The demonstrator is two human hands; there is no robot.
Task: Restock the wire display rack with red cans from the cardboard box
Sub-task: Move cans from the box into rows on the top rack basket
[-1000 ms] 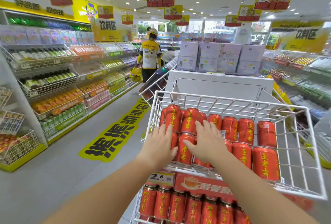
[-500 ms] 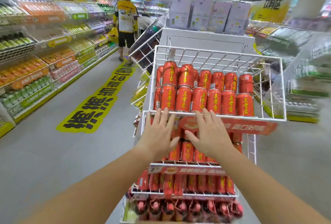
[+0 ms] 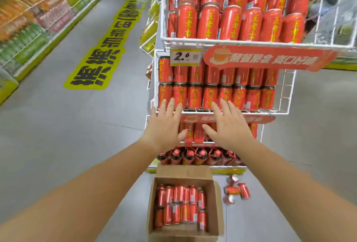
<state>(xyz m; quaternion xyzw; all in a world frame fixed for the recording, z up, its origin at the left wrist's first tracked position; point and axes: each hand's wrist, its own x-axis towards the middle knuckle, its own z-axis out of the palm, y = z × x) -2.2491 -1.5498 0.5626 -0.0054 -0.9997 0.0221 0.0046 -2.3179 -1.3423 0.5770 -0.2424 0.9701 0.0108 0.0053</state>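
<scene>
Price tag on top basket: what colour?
The price tag is white with a yellow border, in the head view.

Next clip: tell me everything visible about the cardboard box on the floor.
The cardboard box is plain brown and stands on the grey floor at the foot of the wire rack. Its top flaps are folded open, the far one toward the rack. Red cans fill it in two rows, with bare cardboard along the near edge. Neither the left hand nor the right hand touches it; a few loose cans lie just right of it.
</scene>
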